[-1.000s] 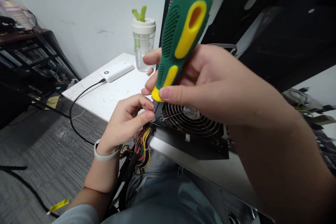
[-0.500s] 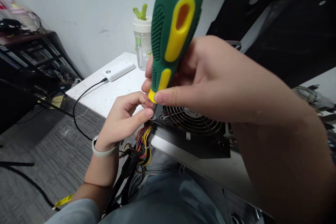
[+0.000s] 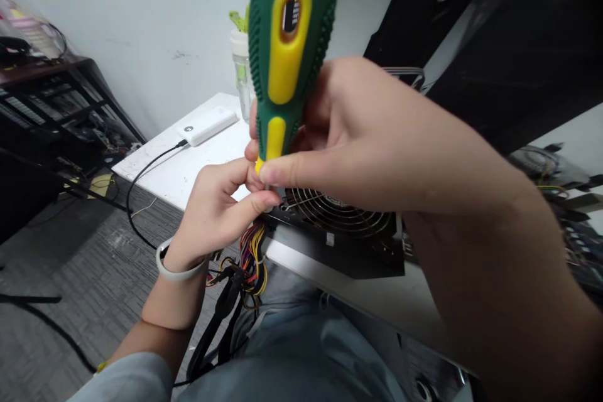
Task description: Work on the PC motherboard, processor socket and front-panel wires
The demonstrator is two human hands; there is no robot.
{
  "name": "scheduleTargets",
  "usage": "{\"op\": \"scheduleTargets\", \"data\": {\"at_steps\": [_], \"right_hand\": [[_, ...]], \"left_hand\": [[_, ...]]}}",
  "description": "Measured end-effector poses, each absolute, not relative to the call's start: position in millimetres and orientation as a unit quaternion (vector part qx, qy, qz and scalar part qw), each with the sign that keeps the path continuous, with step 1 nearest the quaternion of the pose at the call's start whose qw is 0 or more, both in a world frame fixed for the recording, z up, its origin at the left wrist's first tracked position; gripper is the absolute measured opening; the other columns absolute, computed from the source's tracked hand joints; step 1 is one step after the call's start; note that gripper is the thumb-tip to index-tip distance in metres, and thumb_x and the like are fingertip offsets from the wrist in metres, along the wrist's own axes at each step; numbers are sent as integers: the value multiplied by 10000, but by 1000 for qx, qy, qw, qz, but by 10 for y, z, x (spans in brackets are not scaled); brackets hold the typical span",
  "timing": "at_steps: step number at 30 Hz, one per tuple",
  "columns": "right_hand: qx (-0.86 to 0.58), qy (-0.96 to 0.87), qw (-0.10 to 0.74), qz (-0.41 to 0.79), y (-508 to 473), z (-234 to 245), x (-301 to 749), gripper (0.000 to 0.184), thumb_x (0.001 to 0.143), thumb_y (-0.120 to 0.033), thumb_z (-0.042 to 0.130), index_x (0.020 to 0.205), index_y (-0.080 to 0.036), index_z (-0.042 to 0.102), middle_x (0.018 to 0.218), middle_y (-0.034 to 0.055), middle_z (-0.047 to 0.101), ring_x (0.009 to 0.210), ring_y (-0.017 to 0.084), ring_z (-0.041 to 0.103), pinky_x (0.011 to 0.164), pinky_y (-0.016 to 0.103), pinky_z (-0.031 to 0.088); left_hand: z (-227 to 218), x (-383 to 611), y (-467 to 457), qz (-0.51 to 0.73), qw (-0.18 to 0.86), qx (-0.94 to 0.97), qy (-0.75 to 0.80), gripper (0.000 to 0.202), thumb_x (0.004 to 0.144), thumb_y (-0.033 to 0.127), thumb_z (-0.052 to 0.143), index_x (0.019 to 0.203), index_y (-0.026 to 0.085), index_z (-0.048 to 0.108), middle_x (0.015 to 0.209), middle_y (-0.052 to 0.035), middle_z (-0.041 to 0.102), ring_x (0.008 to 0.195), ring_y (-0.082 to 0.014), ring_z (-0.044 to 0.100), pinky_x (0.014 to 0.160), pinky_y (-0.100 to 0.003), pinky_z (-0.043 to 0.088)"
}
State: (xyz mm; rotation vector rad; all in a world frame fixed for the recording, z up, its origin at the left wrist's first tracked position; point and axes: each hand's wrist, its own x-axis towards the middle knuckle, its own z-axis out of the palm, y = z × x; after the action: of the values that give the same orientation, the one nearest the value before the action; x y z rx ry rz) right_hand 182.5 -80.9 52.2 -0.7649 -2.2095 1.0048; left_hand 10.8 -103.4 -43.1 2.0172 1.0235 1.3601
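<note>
A green-and-yellow screwdriver point(image 3: 286, 78) stands nearly upright, its shaft pointing down at the corner of a black computer power supply point(image 3: 351, 257). My right hand point(image 3: 358, 138) is closed round the lower part of the handle, thumb on the yellow collar. Thumb and fingers of my left hand point(image 3: 210, 207) pinch the shaft just below the handle, over that corner. The tip is hidden behind the left thumb. Beside the hands, a round wire fan grille point(image 3: 362, 223) covers the top face. A bundle of coloured cables point(image 3: 254, 251) hangs from the near left end.
The power supply lies on a white table point(image 3: 188, 169). Further back are a white power bank point(image 3: 210, 127) with a black cable point(image 3: 141, 173) and a clear cup point(image 3: 240, 69). A large black panel point(image 3: 509, 50) rises at right; a shelf point(image 3: 61, 88) stands at left.
The whole view has shifted, so things sit slightly further left. The screwdriver handle has turned, with its hanging hole now facing me. Both hands keep their places at the corner.
</note>
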Motion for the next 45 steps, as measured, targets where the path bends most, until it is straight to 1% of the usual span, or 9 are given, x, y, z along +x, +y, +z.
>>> {"op": "scheduleTargets", "data": {"at_steps": [4, 8, 15, 25, 33, 36, 40, 43, 45], "right_hand": [[-291, -828, 279, 390, -811, 518, 1807, 135, 721, -84, 640, 727, -211, 596, 768, -19, 653, 780, 160, 632, 544, 220, 517], [-289, -815, 300, 403, -789, 502, 1783, 175, 689, -47, 622, 717, -217, 595, 747, -23, 643, 757, 158, 631, 552, 229, 538], [-297, -806, 313, 406, -814, 493, 1778, 183, 649, -90, 718, 679, -211, 584, 656, -15, 561, 693, 157, 584, 506, 241, 518], [-316, -806, 316, 389, -838, 490, 1777, 229, 648, -90, 730, 694, -204, 537, 710, 2, 558, 706, 164, 553, 551, 274, 496], [-318, -800, 324, 393, -839, 488, 1755, 256, 632, -110, 733, 679, -215, 504, 682, 12, 551, 721, 191, 559, 573, 302, 499], [-318, -810, 329, 368, -839, 470, 1743, 225, 634, -97, 696, 696, -210, 511, 688, 13, 558, 739, 194, 573, 581, 295, 496], [-300, -819, 359, 333, -838, 393, 1705, 143, 695, -161, 649, 731, -197, 515, 721, 21, 598, 762, 191, 601, 642, 304, 508], [-296, -792, 411, 339, -833, 401, 1767, 155, 719, -194, 657, 778, -201, 513, 787, 22, 641, 799, 186, 626, 708, 310, 528], [-303, -756, 465, 348, -858, 487, 1913, 166, 743, -212, 666, 826, -203, 523, 840, 16, 655, 829, 177, 640, 742, 304, 541]], "left_hand": [[-448, 105, -1030, 501, 245, 739, 377, 228, 824, 352, 682, 680, 186, 616, 624, 6, 587, 625, -152, 562, 609, -271, 485], [-464, 103, -1028, 496, 243, 744, 376, 178, 833, 346, 675, 745, 194, 649, 662, -1, 609, 633, -156, 565, 642, -283, 497], [-459, 118, -1050, 500, 235, 748, 367, 132, 845, 314, 669, 797, 192, 684, 721, -15, 659, 673, -163, 597, 659, -280, 490], [-494, 109, -1045, 500, 221, 758, 355, 109, 869, 299, 640, 848, 205, 691, 777, -13, 705, 676, -159, 627, 635, -272, 487], [-484, 83, -1029, 485, 186, 783, 342, 60, 866, 209, 637, 864, 189, 694, 789, -4, 709, 693, -136, 624, 650, -243, 478], [-473, 79, -1019, 487, 195, 777, 347, 94, 857, 250, 648, 818, 169, 674, 739, -10, 688, 667, -138, 603, 639, -249, 467], [-464, 117, -1064, 504, 195, 747, 387, 222, 854, 332, 641, 724, 156, 602, 623, 6, 603, 562, -118, 514, 531, -230, 403], [-498, 238, -1170, 533, 143, 716, 427, 175, 897, 337, 579, 873, 168, 617, 776, -27, 643, 720, -156, 594, 669, -266, 474], [-544, 384, -1273, 569, 65, 709, 412, 322, 910, 345, 550, 1194, 192, 552, 1130, -98, 630, 1066, -228, 594, 920, -359, 474]]}}
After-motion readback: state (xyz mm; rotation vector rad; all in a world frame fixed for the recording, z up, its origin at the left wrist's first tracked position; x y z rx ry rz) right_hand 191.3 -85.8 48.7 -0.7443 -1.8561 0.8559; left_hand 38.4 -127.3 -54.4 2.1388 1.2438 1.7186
